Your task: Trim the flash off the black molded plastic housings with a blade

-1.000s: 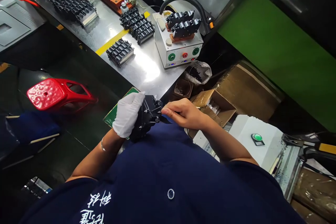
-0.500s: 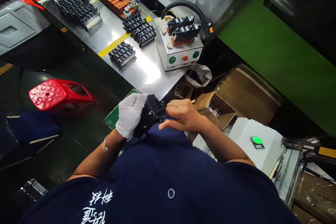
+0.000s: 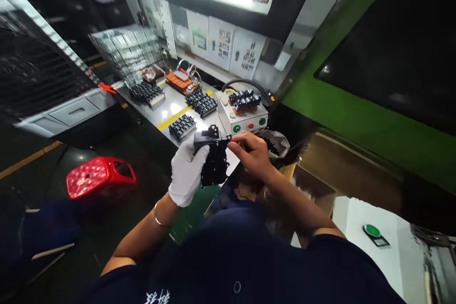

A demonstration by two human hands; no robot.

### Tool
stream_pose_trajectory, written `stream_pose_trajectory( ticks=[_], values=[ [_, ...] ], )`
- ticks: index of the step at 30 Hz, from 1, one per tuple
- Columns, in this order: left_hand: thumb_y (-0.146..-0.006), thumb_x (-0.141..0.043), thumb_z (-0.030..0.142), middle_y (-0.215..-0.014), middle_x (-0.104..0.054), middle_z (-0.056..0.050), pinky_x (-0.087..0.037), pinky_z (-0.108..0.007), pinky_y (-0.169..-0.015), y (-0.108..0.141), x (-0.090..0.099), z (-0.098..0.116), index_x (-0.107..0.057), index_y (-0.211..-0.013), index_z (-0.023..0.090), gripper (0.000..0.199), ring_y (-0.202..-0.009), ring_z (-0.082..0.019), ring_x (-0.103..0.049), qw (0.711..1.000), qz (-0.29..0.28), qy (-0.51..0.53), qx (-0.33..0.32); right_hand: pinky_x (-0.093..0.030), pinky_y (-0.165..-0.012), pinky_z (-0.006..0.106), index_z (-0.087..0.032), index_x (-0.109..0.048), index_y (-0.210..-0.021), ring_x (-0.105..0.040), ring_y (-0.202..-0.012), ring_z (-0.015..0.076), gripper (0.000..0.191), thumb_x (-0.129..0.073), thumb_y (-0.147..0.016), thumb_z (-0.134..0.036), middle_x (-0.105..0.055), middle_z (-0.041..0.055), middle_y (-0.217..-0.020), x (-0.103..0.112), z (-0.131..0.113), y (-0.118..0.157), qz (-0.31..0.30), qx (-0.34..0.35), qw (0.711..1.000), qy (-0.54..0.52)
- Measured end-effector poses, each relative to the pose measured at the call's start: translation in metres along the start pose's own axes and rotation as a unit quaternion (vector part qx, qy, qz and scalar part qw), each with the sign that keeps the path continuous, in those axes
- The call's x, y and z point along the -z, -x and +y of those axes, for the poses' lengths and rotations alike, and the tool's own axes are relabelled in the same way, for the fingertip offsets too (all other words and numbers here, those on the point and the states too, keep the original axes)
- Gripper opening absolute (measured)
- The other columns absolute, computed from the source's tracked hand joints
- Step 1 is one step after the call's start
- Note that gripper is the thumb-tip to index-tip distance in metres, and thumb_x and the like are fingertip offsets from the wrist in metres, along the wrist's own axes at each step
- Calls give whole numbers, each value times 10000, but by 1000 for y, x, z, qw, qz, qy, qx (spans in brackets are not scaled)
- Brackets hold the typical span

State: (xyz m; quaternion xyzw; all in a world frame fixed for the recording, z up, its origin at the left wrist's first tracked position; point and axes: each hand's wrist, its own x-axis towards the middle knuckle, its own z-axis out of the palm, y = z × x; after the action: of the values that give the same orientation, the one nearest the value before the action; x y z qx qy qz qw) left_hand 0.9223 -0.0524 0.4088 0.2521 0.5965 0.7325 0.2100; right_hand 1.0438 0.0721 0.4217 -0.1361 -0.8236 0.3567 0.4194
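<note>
My left hand (image 3: 188, 171), in a white glove, is closed around a black moulded plastic part (image 3: 214, 164). The part is held up in front of my chest, its broad dark face towards me and small lugs along its edges. My right hand (image 3: 253, 154) is bare, with thumb and fingers pinched together at the part's upper right corner. What lies between those fingertips, if anything, is hidden. Beyond my hands, more black parts (image 3: 182, 126) lie in groups on the metal table (image 3: 174, 110).
A white control box (image 3: 228, 121) with coloured buttons carries black parts on top. Behind it are an orange fixture (image 3: 180, 83) and stacked clear trays (image 3: 128, 52). A red stool (image 3: 92, 178) stands left; a white surface with a green button (image 3: 373, 231) is at right.
My view has tilted up, bringing the lamp and wall sheets into sight. The black part has been raised and turned more upright; my right hand has shifted to its upper corner.
</note>
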Motion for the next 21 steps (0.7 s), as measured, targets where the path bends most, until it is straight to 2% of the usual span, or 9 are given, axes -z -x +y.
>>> stream_pose_trajectory(
  ticks=[2, 6, 9, 12, 17, 21],
  values=[
    [-729, -775, 361, -885, -739, -2, -516, -275, -830, -7, -5, 11, -725, -901, 213, 232, -838, -158, -653, 998, -11, 42, -35, -436, -563, 235, -185, -664, -779, -538, -594, 98, 337, -609, -870, -505, -630, -2, -682, -3, -8, -20, 52, -27, 997, -45],
    [-737, -778, 359, -967, -761, -35, -518, -320, -912, -16, -7, 33, -749, -964, 201, 278, -934, -190, -675, 991, -25, 117, -58, -474, -561, 242, -211, -703, -930, -553, -584, 98, 315, -665, -818, -502, -658, -12, -716, -5, -30, -46, 94, -18, 991, -90],
    [-752, -774, 370, -985, -762, -39, -523, -331, -917, -18, -1, 46, -753, -977, 201, 282, -935, -194, -683, 987, -41, 143, -62, -491, -565, 251, -208, -713, -887, -574, -595, 111, 286, -698, -790, -477, -675, -5, -703, -6, -44, -49, 103, -2, 991, -84],
    [-747, -776, 399, -981, -761, -49, -548, -342, -871, -17, 5, 53, -750, -1002, 203, 322, -909, -212, -692, 988, -46, 138, -53, -491, -557, 246, -199, -692, -806, -568, -587, 111, 245, -713, -778, -441, -657, -10, -667, -8, -52, -44, 119, 7, 990, -74],
    [-716, -788, 449, -866, -756, -40, -596, -338, -675, -13, 10, 58, -753, -950, 200, 343, -719, -203, -691, 988, -61, 145, 4, -455, -512, 228, -204, -656, -818, -514, -535, 91, 222, -699, -795, -421, -610, -32, -634, -11, -61, -32, 135, 5, 989, -53],
    [-719, -785, 455, -849, -753, -39, -594, -325, -628, -12, 12, 58, -753, -933, 198, 335, -682, -199, -689, 986, -78, 147, 20, -440, -490, 223, -207, -641, -815, -509, -519, 88, 219, -699, -796, -418, -606, -38, -619, -12, -65, -26, 137, -8, 990, -42]
  ],
)
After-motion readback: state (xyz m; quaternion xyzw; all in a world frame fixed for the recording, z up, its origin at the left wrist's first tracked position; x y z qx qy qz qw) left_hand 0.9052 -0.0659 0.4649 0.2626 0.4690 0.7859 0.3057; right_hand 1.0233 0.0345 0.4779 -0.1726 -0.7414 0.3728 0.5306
